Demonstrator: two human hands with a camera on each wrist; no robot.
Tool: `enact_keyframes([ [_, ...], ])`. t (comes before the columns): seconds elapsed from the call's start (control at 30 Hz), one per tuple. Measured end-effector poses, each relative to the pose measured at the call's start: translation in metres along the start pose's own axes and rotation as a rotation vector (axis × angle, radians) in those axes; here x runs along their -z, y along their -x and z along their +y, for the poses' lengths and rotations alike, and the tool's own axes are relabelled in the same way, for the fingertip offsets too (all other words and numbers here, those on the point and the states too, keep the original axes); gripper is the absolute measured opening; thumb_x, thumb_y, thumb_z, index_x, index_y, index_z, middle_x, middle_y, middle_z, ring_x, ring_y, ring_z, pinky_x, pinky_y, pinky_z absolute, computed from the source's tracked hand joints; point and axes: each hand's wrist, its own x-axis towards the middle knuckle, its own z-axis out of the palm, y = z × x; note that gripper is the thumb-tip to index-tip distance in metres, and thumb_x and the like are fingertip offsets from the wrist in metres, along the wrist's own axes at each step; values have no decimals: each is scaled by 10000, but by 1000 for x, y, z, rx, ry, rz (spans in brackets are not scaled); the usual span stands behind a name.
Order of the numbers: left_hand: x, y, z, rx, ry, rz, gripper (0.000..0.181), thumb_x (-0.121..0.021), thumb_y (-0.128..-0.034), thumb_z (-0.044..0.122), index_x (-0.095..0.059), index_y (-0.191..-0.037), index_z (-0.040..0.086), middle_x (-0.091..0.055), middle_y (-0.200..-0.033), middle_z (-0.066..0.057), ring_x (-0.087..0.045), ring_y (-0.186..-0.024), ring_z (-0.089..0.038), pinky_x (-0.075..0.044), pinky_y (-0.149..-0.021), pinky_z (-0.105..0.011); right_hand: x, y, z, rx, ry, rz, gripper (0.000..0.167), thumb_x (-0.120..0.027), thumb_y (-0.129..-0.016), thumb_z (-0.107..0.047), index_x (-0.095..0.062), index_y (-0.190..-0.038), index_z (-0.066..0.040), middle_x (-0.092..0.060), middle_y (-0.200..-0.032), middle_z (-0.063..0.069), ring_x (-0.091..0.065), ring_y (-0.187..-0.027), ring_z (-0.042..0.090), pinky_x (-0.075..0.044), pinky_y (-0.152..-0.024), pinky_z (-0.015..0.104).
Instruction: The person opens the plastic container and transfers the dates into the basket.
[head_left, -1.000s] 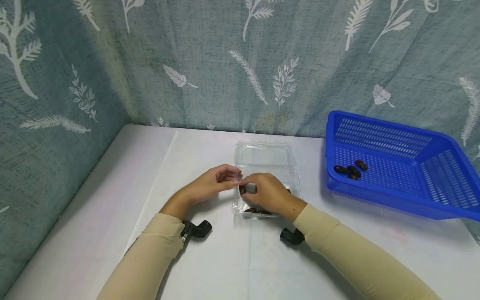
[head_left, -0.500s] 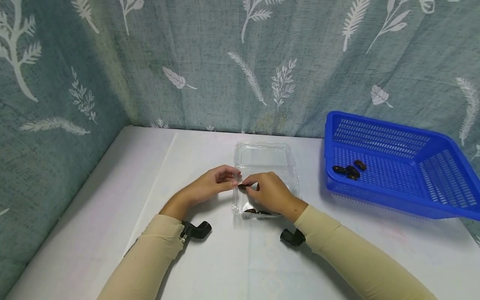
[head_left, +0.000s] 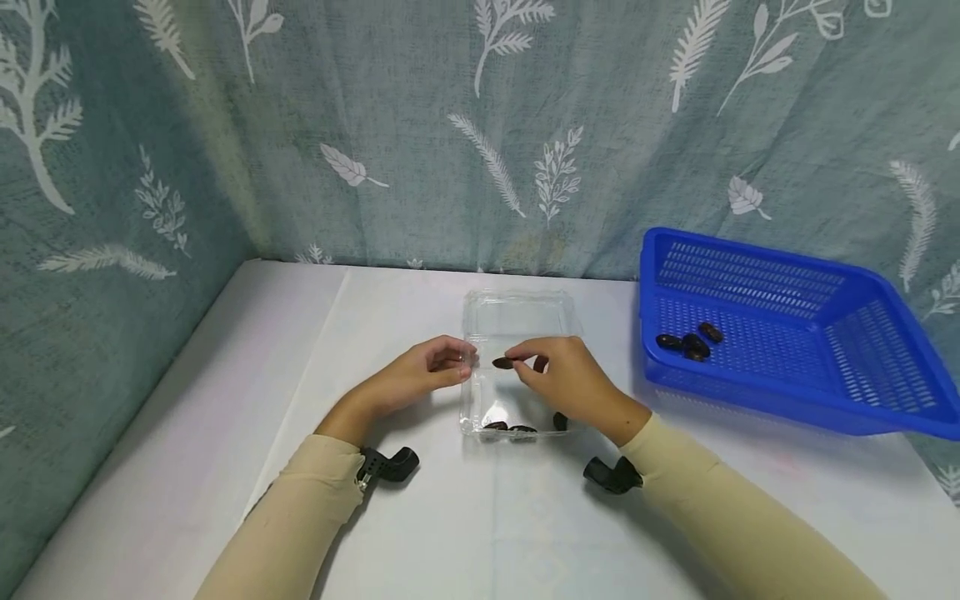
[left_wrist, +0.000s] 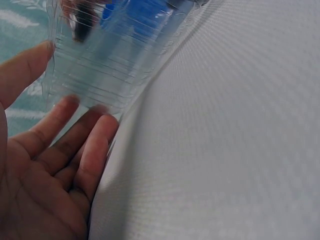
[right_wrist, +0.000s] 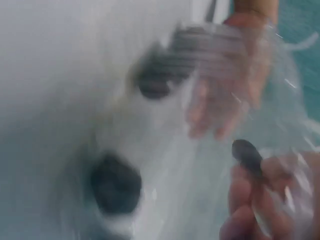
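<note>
A clear plastic clamshell box (head_left: 491,396) lies on the white table, its lid (head_left: 517,315) folded back. My right hand (head_left: 570,379) pinches a dark brown, glossy oval piece (head_left: 502,363) between thumb and fingertips above the box. Several similar pieces lie along the box's near side, one dark piece (head_left: 560,422) at its near right corner. On the box's left side rests my left hand (head_left: 412,375). The left wrist view has its thumb (left_wrist: 30,67) touching the rim and its fingers (left_wrist: 92,150) against the outer wall. Blur softens the right wrist view.
At the right stands a blue perforated plastic basket (head_left: 757,396) with several more dark oval pieces (head_left: 693,343) near its left end. A leaf-patterned curtain (head_left: 420,167) hangs behind and to the left of the white table (head_left: 420,533).
My right hand has lifted the oval piece and moved it rightward from the box's left side, exposing the piece at the near right corner. The left hand keeps its place. The view shifted slightly.
</note>
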Motion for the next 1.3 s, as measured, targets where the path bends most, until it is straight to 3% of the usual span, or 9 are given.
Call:
enact_keyframes([
  [0.4, 4, 7, -3, -1, -28, 13, 436, -647, -989, 222, -522, -1377, 66, -548, -1417, -145, -505, -1342, -314, -402, -1136, -472, 72, 31, 4, -65, 32, 161, 186, -683, -936, -63, -773, -1097, -88, -762, -955, 112, -595, -611, 145, -480, -520, 232],
  [0.53, 4, 8, -4, 8, -27, 18, 444, -650, -987, 236, -520, -1381, 76, -544, -1423, -144, -503, -1345, -312, -401, -1130, -470, 95, 41, 18, -123, 38, 219, 193, -666, -952, -79, -763, -1119, -71, -757, -1023, 142, -607, -594, 152, -462, -487, 227],
  [0.7, 3, 6, -4, 6, -28, 19, 448, -648, -989, 241, -518, -1383, 74, -539, -1429, -142, -500, -1348, -308, -404, -1127, -465, 125, 57, 46, -232, 63, 262, 228, -629, -993, -174, -745, -1172, -93, -745, -1079, 159, -620, -689, 148, -437, -476, 242],
  [0.9, 0, 3, -3, 8, -37, 12, 450, -647, -989, 240, -516, -1384, 67, -534, -1437, -147, -496, -1352, -314, -391, -1135, -471, 158, 73, 80, -359, 163, 239, 275, -590, -1017, -207, -721, -1210, -62, -710, -1173, 209, -595, -906, 129, -425, -524, 246],
  [1.1, 0, 0, -2, -7, -39, 9, 450, -646, -990, 258, -519, -1380, 73, -535, -1438, -146, -493, -1356, -320, -382, -1142, -484, 178, 79, 108, -431, 214, 169, 307, -567, -1027, -185, -684, -1242, 0, -657, -1244, 276, -640, -997, 329, -500, -664, 243],
  [1.3, 1, -2, -1, -18, -34, -7, 439, -631, -999, 220, -507, -1384, 52, -534, -1437, -162, -492, -1356, -331, -375, -1147, -474, 187, 79, 131, -477, 238, 91, 336, -544, -1035, -189, -658, -1258, 35, -619, -1269, 327, -622, -1101, 453, -552, -801, 503],
])
